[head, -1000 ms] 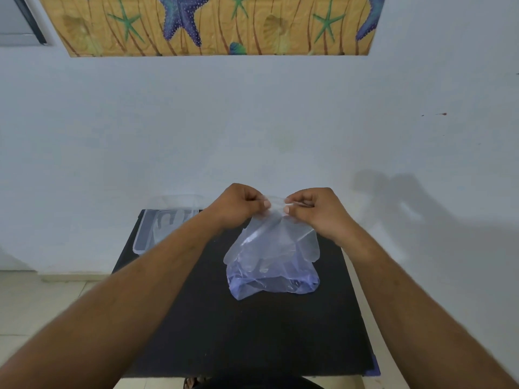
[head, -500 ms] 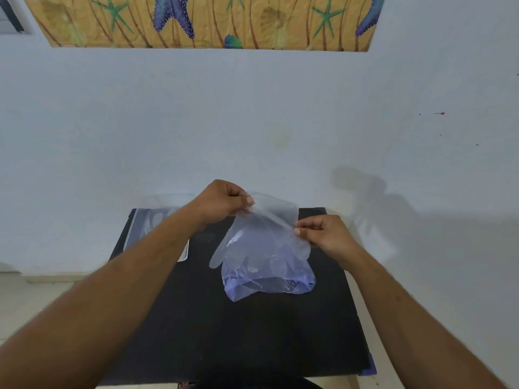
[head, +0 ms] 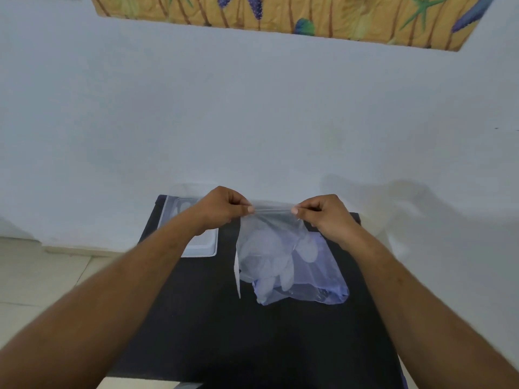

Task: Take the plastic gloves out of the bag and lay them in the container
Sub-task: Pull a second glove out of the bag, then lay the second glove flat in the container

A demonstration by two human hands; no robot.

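- The clear plastic container (head: 200, 248) sits at the far left of the black table (head: 196, 318), partly hidden behind the left forearm.
- The left hand (head: 222, 207) pinches one top corner of a thin plastic glove (head: 266, 248), thumb and forefinger together on the cuff.
- The glove hangs spread, fingers down, over the bluish bag (head: 317, 284) lying on the table.
- The right hand (head: 325, 216) pinches the other corner likewise.
- Seemingly one glove is out; next it needs carrying left and lowering flat into the container.

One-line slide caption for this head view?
Both hands, left hand and right hand, pinch a clear glove above the bag; container waits left.
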